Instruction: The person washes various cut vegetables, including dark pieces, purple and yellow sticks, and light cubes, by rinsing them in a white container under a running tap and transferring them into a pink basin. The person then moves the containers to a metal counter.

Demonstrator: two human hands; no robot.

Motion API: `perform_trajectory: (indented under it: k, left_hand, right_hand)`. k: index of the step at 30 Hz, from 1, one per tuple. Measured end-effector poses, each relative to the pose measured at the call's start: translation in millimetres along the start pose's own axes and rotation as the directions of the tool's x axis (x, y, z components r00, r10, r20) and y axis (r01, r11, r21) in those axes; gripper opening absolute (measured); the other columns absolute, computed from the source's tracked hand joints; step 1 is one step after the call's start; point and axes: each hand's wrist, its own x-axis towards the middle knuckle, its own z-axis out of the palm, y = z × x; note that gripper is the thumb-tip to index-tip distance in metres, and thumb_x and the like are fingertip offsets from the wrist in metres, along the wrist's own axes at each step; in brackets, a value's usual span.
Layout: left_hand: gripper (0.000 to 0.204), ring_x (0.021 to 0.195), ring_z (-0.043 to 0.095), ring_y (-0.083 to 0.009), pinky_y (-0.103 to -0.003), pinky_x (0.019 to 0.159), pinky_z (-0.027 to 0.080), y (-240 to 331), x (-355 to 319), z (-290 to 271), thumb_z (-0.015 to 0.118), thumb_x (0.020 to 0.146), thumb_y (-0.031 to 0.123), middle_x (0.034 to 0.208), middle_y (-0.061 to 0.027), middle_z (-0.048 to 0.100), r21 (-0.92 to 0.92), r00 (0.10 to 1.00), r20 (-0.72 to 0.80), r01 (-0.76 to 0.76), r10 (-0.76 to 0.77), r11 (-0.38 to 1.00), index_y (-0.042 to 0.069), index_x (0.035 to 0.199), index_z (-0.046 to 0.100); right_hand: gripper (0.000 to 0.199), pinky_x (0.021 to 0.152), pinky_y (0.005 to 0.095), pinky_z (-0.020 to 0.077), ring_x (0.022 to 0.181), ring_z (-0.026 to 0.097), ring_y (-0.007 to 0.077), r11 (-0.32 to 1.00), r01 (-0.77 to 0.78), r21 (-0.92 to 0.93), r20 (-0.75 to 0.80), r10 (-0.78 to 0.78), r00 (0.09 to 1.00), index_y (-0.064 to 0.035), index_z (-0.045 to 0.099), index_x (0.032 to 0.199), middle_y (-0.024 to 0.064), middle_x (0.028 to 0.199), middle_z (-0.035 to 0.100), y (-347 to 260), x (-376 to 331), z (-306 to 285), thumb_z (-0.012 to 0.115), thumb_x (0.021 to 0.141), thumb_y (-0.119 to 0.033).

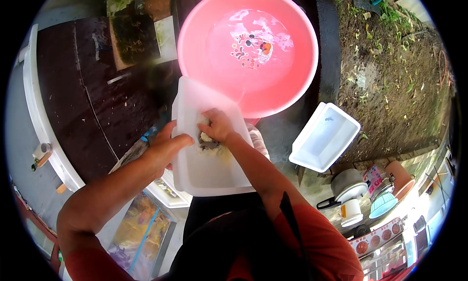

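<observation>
A translucent white plastic bin (214, 176) is held in front of my body, its far end at the near rim of a large pink basin (195, 61). My left hand (168, 147) grips the bin's left wall, thumb over the rim and fingers outside. Inside the bin, my right hand (219, 127) curls its fingers around a pale and grey clump (207, 140), whose kind I cannot make out. Cloudy, yellowish residue lies on the bin's bottom near it. Shiny reflections and a printed picture show on the basin's floor.
Right of the basin stands a white rectangular tub (324, 139). Beyond it is a soil bed (390, 81). Pots and pails (348, 186) stand at the lower right. To the left lies a dark wet surface (68, 96) with a mossy board (134, 42).
</observation>
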Motion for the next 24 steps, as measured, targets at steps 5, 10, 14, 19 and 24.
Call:
perform_trajectory:
  k: [5,10,14,19,24]
  left_hand:
    - [0.07,0.085,0.056,-0.0152,-0.034,0.057,0.042,-1.7,-10.3,-4.9,0.061,0.068,0.026,0.102,-0.003,0.057,0.0,0.999,-0.034,0.019,-0.019,1.0,0.019,0.133,0.036]
    - [0.069,0.089,0.056,-0.0164,-0.035,0.068,0.047,-36.7,-5.6,-20.7,0.055,0.068,0.006,0.103,-0.0044,0.057,-0.206,0.985,0.038,-0.155,0.166,0.966,0.015,0.134,0.036]
    - [0.068,0.095,0.056,-0.0189,-0.034,0.082,0.046,-95.2,12.9,-39.9,0.045,0.065,-0.008,0.109,-0.0071,0.055,-0.495,0.915,0.105,-0.291,0.389,0.819,0.008,0.131,0.039]
    - [0.065,0.094,0.056,-0.0187,-0.032,0.08,0.046,-141.1,30.3,-60.6,0.044,0.065,-0.009,0.108,-0.0082,0.055,-0.621,0.796,0.093,-0.423,0.598,0.66,0.006,0.129,0.041]
    - [0.062,0.091,0.057,-0.0158,-0.029,0.079,0.046,-139.0,-2.6,-80.3,0.045,0.065,-0.009,0.106,-0.0077,0.056,-0.712,0.731,-0.057,-0.507,0.68,0.486,0.004,0.126,0.044]
  right_hand:
    - [0.044,0.083,0.038,0.0427,0.094,0.052,0.0298,0.988,0.007,-0.155,-0.014,-0.01,1.0,-0.0104,0.061,0.107,0.0119,0.096,0.057,-4.6,-1.7,3.1,0.068,0.069,-0.032]
    - [0.047,0.087,0.0384,0.0403,0.095,0.051,0.0299,0.876,0.183,-0.447,-0.067,-0.236,0.969,-0.0104,0.061,0.106,0.012,0.098,0.057,-4.9,7.3,-16.2,0.067,0.069,-0.037]
    - [0.042,0.092,0.0476,0.0322,0.11,0.042,0.031,0.685,0.132,-0.716,-0.113,-0.3,0.947,-0.0138,0.061,0.105,0.0108,0.109,0.05,-69.8,7.1,-40.2,0.063,0.07,-0.038]
    - [0.041,0.097,0.052,0.0249,0.121,0.031,0.0383,0.515,0.165,-0.841,-0.032,-0.351,0.936,-0.0138,0.059,0.105,0.0146,0.122,0.043,-167.2,-19.9,-47.8,0.068,0.068,-0.027]
    - [0.026,0.094,0.0428,0.0363,0.114,0.047,0.0333,0.733,0.374,-0.568,-0.041,-0.479,0.877,-0.0062,0.063,0.093,0.014,0.112,0.055,-249.5,-61.9,-31.7,0.069,0.068,-0.003]
